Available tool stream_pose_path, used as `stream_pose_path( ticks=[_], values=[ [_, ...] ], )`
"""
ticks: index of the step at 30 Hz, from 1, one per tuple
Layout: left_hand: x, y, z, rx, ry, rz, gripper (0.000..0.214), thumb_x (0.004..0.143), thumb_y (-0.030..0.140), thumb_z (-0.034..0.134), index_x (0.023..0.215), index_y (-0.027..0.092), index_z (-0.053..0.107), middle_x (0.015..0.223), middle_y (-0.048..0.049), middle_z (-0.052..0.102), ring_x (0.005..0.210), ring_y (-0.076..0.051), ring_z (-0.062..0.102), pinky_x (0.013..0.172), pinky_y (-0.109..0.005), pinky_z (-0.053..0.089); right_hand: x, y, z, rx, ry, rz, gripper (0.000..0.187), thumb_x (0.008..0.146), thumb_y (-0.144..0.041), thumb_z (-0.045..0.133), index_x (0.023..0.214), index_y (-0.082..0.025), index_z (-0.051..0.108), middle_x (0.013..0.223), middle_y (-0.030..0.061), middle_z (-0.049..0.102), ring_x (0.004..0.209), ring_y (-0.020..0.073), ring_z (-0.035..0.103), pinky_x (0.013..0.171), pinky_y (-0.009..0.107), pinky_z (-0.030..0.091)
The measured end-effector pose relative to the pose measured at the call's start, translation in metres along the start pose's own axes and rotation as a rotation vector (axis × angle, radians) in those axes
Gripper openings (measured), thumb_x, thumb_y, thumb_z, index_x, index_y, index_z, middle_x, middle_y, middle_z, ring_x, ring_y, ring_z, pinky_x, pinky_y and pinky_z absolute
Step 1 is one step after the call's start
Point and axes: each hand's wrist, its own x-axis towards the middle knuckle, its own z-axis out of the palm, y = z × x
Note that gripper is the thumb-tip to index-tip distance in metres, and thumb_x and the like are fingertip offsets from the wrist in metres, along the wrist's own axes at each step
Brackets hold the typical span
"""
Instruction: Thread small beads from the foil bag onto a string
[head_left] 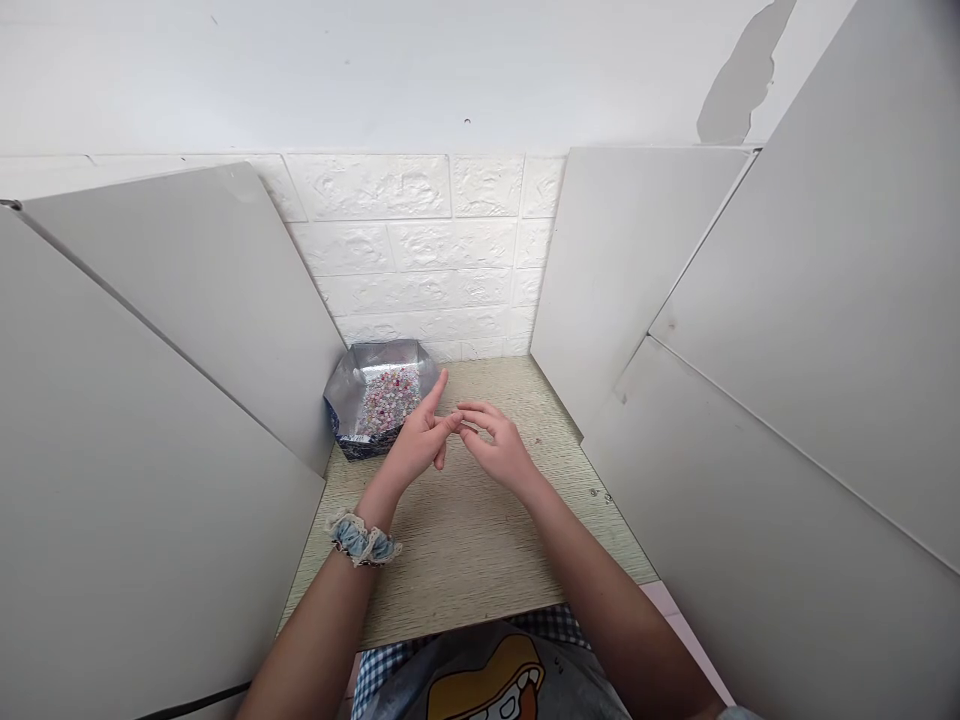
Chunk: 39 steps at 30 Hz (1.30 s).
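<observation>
My left hand (417, 440) is over the tabletop, just beside the front right side of a box of beads. Its index finger points forward, and its thumb reaches across to the other hand. My right hand (501, 450) meets it there, fingertips and thumb drawn together at the left thumb tip. Anything pinched between the hands is too small to make out. Small mixed beads (390, 398), pink, red, white and clear, cover the bottom of the open box (346, 388), which has a silvery lining and dark patterned outside. A blue scrunchie with lace edging (363, 540) circles my left wrist.
The light wood-grain tabletop (465, 560) lies between grey panels on the left (172, 300) and right (810, 440). A white brick-patterned wall (420, 250) closes off the back. Small metal bits (601, 495) lie near the table's right edge.
</observation>
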Motion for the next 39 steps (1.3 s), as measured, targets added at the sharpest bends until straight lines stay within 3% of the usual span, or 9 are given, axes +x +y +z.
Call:
stream_pose_path(
  ticks=[5, 13, 15, 18, 22, 25, 28, 34, 39],
  values=[
    [-0.003, -0.002, 0.003, 0.230, 0.024, 0.052, 0.066, 0.078, 0.034, 0.046, 0.134, 0.029, 0.012, 0.043, 0.0088, 0.043, 0.032, -0.006, 0.038, 0.038, -0.015, 0.034, 0.001, -0.006, 0.000, 0.359, -0.067, 0.230, 0.028, 0.077, -0.035, 0.046, 0.084, -0.016, 0.066, 0.096, 0.0049, 0.060, 0.095, 0.0160, 0.052, 0.086, 0.029, 0.038],
    [-0.001, -0.010, 0.007, 0.564, 0.032, 0.163, 0.056, 0.078, 0.035, 0.047, 0.130, 0.031, 0.027, 0.052, 0.0051, 0.052, 0.037, -0.008, 0.042, 0.046, -0.017, 0.034, 0.002, -0.003, -0.001, 0.300, 0.007, 0.236, 0.021, 0.073, -0.031, 0.051, 0.071, -0.017, 0.066, 0.079, 0.0032, 0.063, 0.080, 0.0152, 0.056, 0.078, 0.028, 0.041],
    [0.000, -0.013, 0.006, 0.567, 0.047, 0.181, 0.057, 0.076, 0.036, 0.050, 0.129, 0.031, 0.029, 0.065, 0.0022, 0.060, 0.043, -0.009, 0.046, 0.049, -0.018, 0.035, 0.002, -0.001, -0.004, 0.248, 0.123, 0.236, 0.021, 0.073, -0.033, 0.052, 0.070, -0.016, 0.065, 0.073, 0.0028, 0.060, 0.078, 0.0148, 0.055, 0.076, 0.028, 0.041],
    [0.003, -0.019, 0.003, 0.619, 0.101, 0.197, 0.048, 0.075, 0.037, 0.052, 0.122, 0.030, 0.043, 0.076, -0.0006, 0.064, 0.056, -0.014, 0.053, 0.057, -0.020, 0.038, 0.004, 0.000, -0.012, 0.340, 0.515, 0.192, 0.025, 0.077, -0.037, 0.048, 0.079, -0.014, 0.058, 0.061, -0.0005, 0.054, 0.064, 0.0121, 0.054, 0.071, 0.029, 0.043],
    [0.006, -0.025, 0.000, 0.646, 0.200, 0.227, 0.031, 0.076, 0.038, 0.050, 0.101, 0.024, 0.062, 0.079, -0.0039, 0.064, 0.063, -0.017, 0.055, 0.070, -0.026, 0.040, 0.006, -0.002, -0.021, 0.490, 0.915, 0.035, 0.020, 0.082, -0.034, 0.042, 0.085, -0.015, 0.046, 0.082, 0.0046, 0.059, 0.073, 0.0125, 0.058, 0.076, 0.032, 0.045],
    [0.005, -0.022, 0.001, 0.567, 0.215, 0.318, 0.028, 0.074, 0.031, 0.051, 0.097, 0.022, 0.063, 0.094, -0.0049, 0.061, 0.081, -0.019, 0.055, 0.084, -0.030, 0.037, 0.005, -0.005, -0.020, 0.398, 0.847, 0.006, 0.020, 0.082, -0.033, 0.041, 0.087, -0.015, 0.049, 0.100, 0.0093, 0.056, 0.093, 0.0148, 0.055, 0.086, 0.034, 0.041],
    [0.004, -0.016, 0.003, 0.453, 0.203, 0.380, 0.033, 0.072, 0.022, 0.049, 0.103, 0.021, 0.059, 0.110, -0.0050, 0.054, 0.105, -0.020, 0.046, 0.096, -0.032, 0.029, 0.001, -0.006, -0.014, 0.153, 0.603, -0.051, 0.021, 0.082, -0.031, 0.043, 0.085, -0.017, 0.058, 0.103, 0.0078, 0.055, 0.101, 0.0157, 0.049, 0.091, 0.034, 0.036],
    [0.005, -0.013, -0.002, -0.262, -0.065, 0.094, 0.048, 0.080, 0.037, 0.038, 0.123, 0.015, 0.040, 0.111, -0.0111, 0.054, 0.105, -0.021, 0.047, 0.093, -0.037, 0.032, -0.004, -0.005, -0.003, -0.146, 0.229, -0.206, 0.016, 0.077, -0.030, 0.052, 0.084, -0.027, 0.066, 0.117, 0.0023, 0.048, 0.112, 0.0180, 0.039, 0.098, 0.038, 0.026],
    [0.002, -0.012, -0.013, -0.376, -0.410, -0.042, 0.049, 0.065, 0.020, 0.044, 0.113, 0.017, 0.049, 0.103, -0.0088, 0.058, 0.102, -0.023, 0.049, 0.095, -0.041, 0.030, -0.005, -0.009, -0.005, 0.037, 0.430, -0.122, 0.019, 0.078, -0.030, 0.050, 0.087, -0.025, 0.066, 0.105, 0.0047, 0.054, 0.101, 0.0166, 0.047, 0.089, 0.034, 0.037]
  ],
)
